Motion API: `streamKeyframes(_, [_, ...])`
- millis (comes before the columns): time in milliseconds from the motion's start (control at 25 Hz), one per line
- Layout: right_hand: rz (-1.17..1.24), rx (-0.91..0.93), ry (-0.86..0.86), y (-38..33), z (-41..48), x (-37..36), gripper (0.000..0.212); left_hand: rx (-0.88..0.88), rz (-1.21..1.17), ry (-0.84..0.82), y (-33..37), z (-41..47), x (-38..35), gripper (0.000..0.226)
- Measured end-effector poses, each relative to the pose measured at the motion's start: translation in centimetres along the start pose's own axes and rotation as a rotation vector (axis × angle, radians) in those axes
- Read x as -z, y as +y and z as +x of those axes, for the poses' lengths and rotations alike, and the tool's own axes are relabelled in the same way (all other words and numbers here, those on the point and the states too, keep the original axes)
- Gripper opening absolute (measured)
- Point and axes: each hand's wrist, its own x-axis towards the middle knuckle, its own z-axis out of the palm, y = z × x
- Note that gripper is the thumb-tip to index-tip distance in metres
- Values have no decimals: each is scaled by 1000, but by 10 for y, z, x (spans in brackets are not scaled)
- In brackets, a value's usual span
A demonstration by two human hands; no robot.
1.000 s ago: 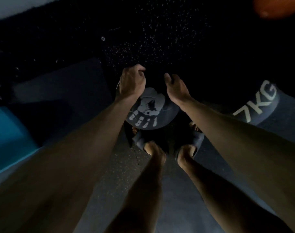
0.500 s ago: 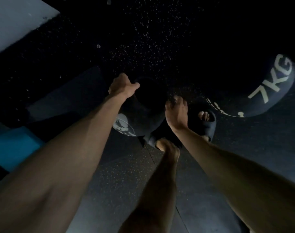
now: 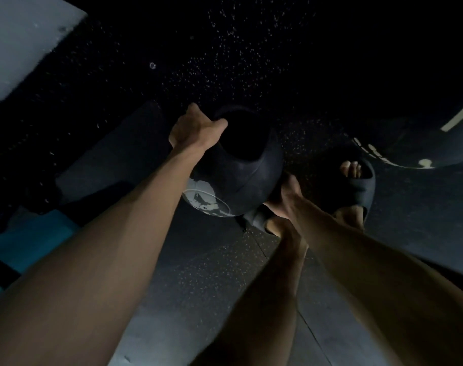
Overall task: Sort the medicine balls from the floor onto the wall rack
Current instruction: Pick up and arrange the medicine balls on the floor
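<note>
I hold a dark medicine ball [image 3: 241, 178] with a white print on its lower left, just above the speckled floor in front of my feet. My left hand [image 3: 196, 130] grips its upper left side, thumb lying over the top. My right hand [image 3: 287, 196] holds the ball's lower right side, with its fingers hidden beneath the ball. A second, larger dark medicine ball [image 3: 415, 151] with pale lettering lies on the floor at the right edge. The wall rack is not in sight.
My right foot in a dark slide sandal [image 3: 357, 188] stands right of the held ball, my left foot [image 3: 275, 223] beneath it. A pale slab [image 3: 21, 40] fills the upper left corner and a teal mat [image 3: 27, 241] lies at the left.
The ball has turned, so its print went from the top to the lower left. My right hand slid from the top to the lower right side. The 7KG ball shifted towards the right edge.
</note>
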Motion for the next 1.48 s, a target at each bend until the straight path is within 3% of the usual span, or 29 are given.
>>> streamKeyframes(160, [233, -93, -123, 24, 1, -6, 50, -13, -3, 26, 3, -2, -4, 62])
streamKeyframes(440, [295, -128, -118, 21, -4, -11, 67, 28, -62, -95, -1, 2, 4, 73])
streamKeyframes(600, [62, 102, -50, -6, -21, -7, 68, 92, -280, -126, -16, -3, 8, 74])
streamKeyframes(800, [-361, 499, 119, -82, -43, 2, 66, 187, -797, -279, -26, -20, -16, 43])
streamKeyframes(880, [-506, 573, 118, -104, -43, 2, 63, 224, -912, -330, -26, -22, -32, 44])
streamKeyframes(1000, [-600, 534, 70, -113, -45, 0, 56, 270, -951, -304, -34, -24, -43, 44])
streamKeyframes(1240, [-638, 362, 173, -114, -24, 14, 44, 290, -928, -201, -46, -16, -59, 44])
streamKeyframes(1360, [-524, 181, 164, -103, -14, 15, 37, 303, -915, -166, -48, -13, -64, 42])
streamKeyframes(1480, [-464, 183, 74, -98, -2, 24, 37, 342, -911, -155, -52, -6, -72, 46])
